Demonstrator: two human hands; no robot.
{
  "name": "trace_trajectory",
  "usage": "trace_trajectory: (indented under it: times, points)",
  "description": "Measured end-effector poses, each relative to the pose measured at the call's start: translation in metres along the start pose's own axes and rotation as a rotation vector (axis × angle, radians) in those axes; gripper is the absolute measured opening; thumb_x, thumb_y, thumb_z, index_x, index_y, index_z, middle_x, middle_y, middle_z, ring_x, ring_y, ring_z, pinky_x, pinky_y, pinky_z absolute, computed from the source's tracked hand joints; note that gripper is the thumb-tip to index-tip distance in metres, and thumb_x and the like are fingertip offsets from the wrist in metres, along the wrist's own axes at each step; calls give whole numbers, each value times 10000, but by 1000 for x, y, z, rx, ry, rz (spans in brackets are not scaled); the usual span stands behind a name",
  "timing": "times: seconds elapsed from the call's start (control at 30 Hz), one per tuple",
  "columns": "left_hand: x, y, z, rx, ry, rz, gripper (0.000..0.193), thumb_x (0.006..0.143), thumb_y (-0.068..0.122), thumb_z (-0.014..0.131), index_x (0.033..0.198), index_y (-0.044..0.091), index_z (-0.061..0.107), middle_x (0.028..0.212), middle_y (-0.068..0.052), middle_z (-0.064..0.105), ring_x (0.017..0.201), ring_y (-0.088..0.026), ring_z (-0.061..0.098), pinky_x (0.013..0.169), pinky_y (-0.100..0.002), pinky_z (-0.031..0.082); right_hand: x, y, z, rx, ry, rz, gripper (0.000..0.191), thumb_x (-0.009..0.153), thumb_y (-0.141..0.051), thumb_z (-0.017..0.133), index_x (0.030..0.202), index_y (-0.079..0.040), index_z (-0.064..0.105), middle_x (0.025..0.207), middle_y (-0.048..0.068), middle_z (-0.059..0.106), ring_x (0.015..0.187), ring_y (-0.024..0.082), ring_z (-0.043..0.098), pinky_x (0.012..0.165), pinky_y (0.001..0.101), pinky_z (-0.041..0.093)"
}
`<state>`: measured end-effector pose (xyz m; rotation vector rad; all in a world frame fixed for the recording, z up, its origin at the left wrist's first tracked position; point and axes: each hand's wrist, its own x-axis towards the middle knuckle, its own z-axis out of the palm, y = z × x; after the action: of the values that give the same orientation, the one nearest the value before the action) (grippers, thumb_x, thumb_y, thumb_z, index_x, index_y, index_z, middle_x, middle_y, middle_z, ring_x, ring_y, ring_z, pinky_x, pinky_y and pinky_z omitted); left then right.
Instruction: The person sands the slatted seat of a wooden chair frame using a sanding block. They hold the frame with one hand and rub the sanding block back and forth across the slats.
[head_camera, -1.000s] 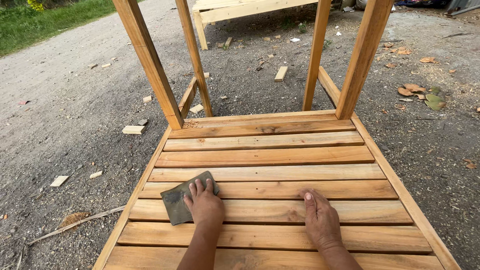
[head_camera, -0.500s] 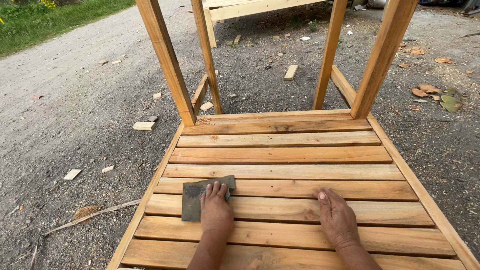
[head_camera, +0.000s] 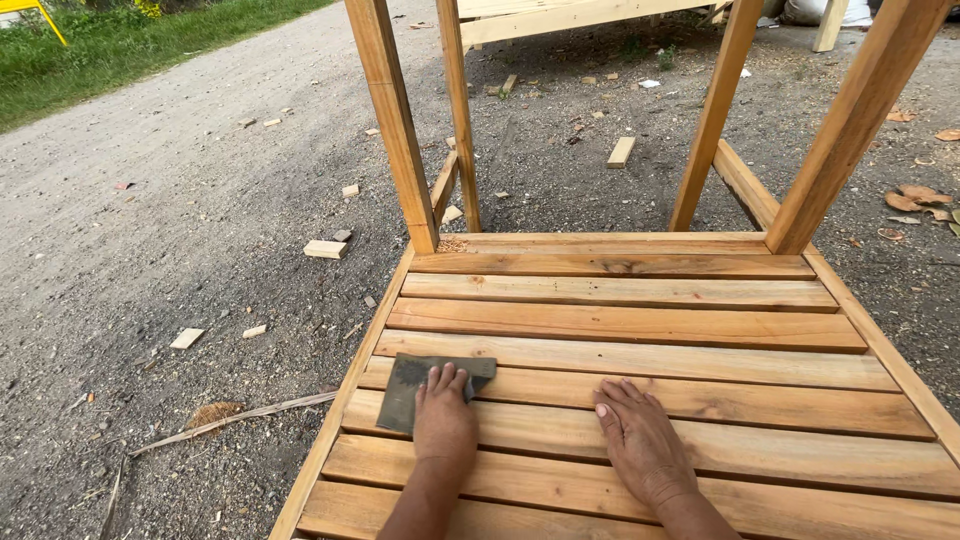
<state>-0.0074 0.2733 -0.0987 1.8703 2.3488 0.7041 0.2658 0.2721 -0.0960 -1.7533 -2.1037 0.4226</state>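
Down near the bench's (head_camera: 640, 330) left edge, the left hand (head_camera: 444, 425) presses a sandpaper sheet (head_camera: 412, 388) flat on the slats, fingers straight (gripping nothing). Just beside it the right hand (head_camera: 640, 440) lies open, palm down, on bare wood.

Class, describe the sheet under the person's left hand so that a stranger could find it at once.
Start at the slatted wooden top that fills the lower picture. On its near left slats lies a dark grey-green sanding sheet, pressed flat by the left hand. It is the only dark, thin, flexible thing among pale boards.
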Motion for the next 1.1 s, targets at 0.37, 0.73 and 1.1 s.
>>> trace_trajectory:
  times: [0.37, 0.73, 1.1]
  points:
    - [7, 16, 27, -91, -38, 164, 502, 893, 38, 508, 1388, 63, 586, 1568, -107, 444, 1511, -289, 305, 1239, -498, 189, 44, -77, 27, -25, -80, -124, 579, 1044, -485, 226, 1441, -212, 548, 1591, -49, 427, 1528, 154, 264, 1289, 362, 146]
    - [62, -56, -13, 139, -35, -220, 628, 907, 116, 512, 1523, 211, 436, 1662, -39, 281, 1558, -265, 172, 1242, -574, 108, 39, -64, 30, 170, 83, -112, 552, 1050, -438, 310, 1375, -115, 617, 1490, 33, 561, 1484, 206, 380, 1263, 377, 230]
    - [4, 163, 45, -5, -307, 71, 633, 971, 197, 496, 1575, 154, 311, 1693, -49, 167, 1579, -255, 78, 1267, -553, 12, 3, 73, -31, -160, 206, 136, 495, 1001, -324, 394, 1418, -159, 604, 1514, 51, 517, 1463, 266, 350, 1214, 459, 232]
